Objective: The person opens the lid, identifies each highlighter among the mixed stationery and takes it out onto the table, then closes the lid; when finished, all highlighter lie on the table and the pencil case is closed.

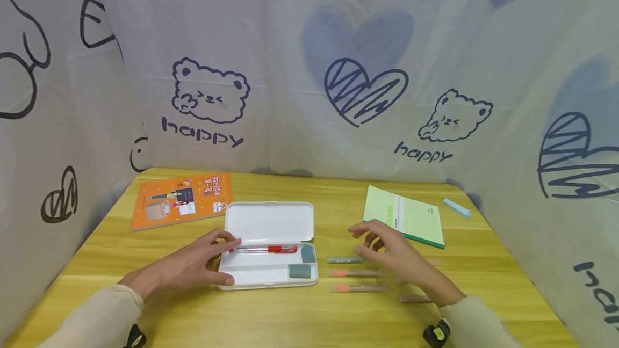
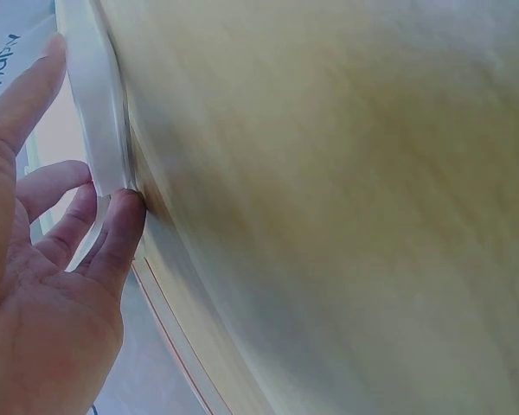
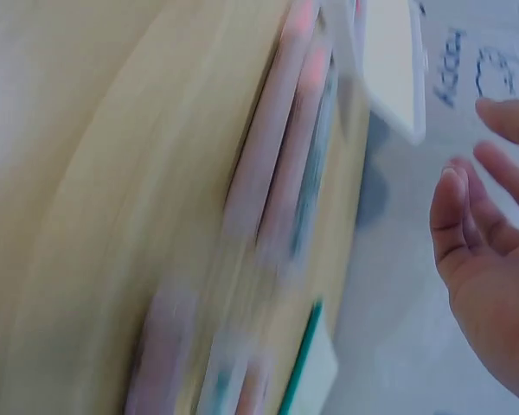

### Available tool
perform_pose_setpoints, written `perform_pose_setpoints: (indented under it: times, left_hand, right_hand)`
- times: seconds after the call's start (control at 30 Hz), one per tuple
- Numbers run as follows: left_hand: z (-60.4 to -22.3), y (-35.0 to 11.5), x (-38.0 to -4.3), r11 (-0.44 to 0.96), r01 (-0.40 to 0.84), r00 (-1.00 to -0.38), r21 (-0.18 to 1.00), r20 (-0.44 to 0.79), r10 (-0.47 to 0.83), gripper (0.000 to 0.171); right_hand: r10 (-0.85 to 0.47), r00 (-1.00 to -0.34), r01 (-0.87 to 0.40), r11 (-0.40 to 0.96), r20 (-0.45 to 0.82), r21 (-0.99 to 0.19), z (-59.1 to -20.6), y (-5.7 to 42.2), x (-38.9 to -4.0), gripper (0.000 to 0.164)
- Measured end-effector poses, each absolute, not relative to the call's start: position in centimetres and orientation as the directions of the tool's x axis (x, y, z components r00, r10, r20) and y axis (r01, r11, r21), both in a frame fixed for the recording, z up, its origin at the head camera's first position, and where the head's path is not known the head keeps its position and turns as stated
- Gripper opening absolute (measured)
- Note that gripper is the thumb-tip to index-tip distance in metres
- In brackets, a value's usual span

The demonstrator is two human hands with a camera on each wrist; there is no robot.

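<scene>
An open white pencil case [image 1: 268, 223] lies on the table with its lid folded back. Inside are a red pen [image 1: 271, 249] and two grey-green blocks [image 1: 300, 271] at the right end. My left hand [image 1: 186, 262] holds the case's left end, thumb at the front corner and fingers bent over the side; the left wrist view shows these fingers [image 2: 117, 233] against the white edge. Empty, my right hand [image 1: 387, 248] hovers with loosely bent fingers above several slim pen-like tubes [image 1: 358, 288], some brownish with orange ends, one grey-green [image 1: 344, 260]. The right forearm partly hides others.
An orange picture book [image 1: 181, 201] lies at the back left. Behind the right hand is a pale green notepad [image 1: 411, 216], with a small light-blue strip [image 1: 456, 208] farther right. White printed curtains [image 1: 290, 138] enclose the table [image 1: 271, 318] at the back and sides.
</scene>
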State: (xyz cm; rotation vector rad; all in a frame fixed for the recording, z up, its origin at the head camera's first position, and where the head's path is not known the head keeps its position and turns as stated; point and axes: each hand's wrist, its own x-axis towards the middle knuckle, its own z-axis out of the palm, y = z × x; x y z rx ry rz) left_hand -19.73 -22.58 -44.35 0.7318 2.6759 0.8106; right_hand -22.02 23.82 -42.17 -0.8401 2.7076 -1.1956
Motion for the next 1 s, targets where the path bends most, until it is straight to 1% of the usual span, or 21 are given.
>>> perform_pose_setpoints:
  times: [0.2,0.33,0.47,0.6,0.7,0.83,1.0]
  left_hand:
    - [-44.6,-22.5,-19.6,0.721,0.393,-0.846,0.570,-0.083,0.527,0.085]
    - [-44.5,-22.4,-19.5,0.724,0.368,-0.856,0.583,-0.091,0.509,0.085]
    - [-44.6,-22.4,-19.4,0.728,0.355,-0.866,0.587,-0.088,0.493,0.083]
    - [-44.7,-22.3,-19.1,0.730,0.367,-0.875,0.577,-0.052,0.481,0.081]
    - [-44.8,-22.3,-18.8,0.727,0.378,-0.883,0.574,-0.012,0.468,0.082]
    - [-44.9,-22.3,-18.5,0.710,0.371,-0.895,0.599,0.028,0.445,0.094]
    - [-45.0,-22.1,-18.5,0.695,0.324,-0.911,0.642,0.012,0.413,0.115]
  right_hand:
    - [-0.527,-0.839,-0.437,0.506,0.134,-0.743,-43.1,19.1,-22.9,0.052]
    - [-0.543,-0.837,-0.363,0.451,0.072,-0.815,-43.5,17.0,-22.7,0.068]
    - [-0.529,-0.848,-0.230,0.406,-0.022,-0.884,-43.7,15.5,-22.6,0.081]
    - [-0.523,-0.846,-0.066,0.304,-0.108,-0.950,-43.8,14.6,-22.6,0.083]
    - [-0.520,-0.840,0.032,0.233,-0.152,-0.972,-43.7,14.3,-22.7,0.084]
    - [-0.493,-0.849,0.102,0.199,-0.190,-0.975,-43.5,14.2,-22.6,0.089]
    - [-0.468,-0.860,0.141,0.165,-0.203,-0.976,-43.7,14.4,-22.7,0.095]
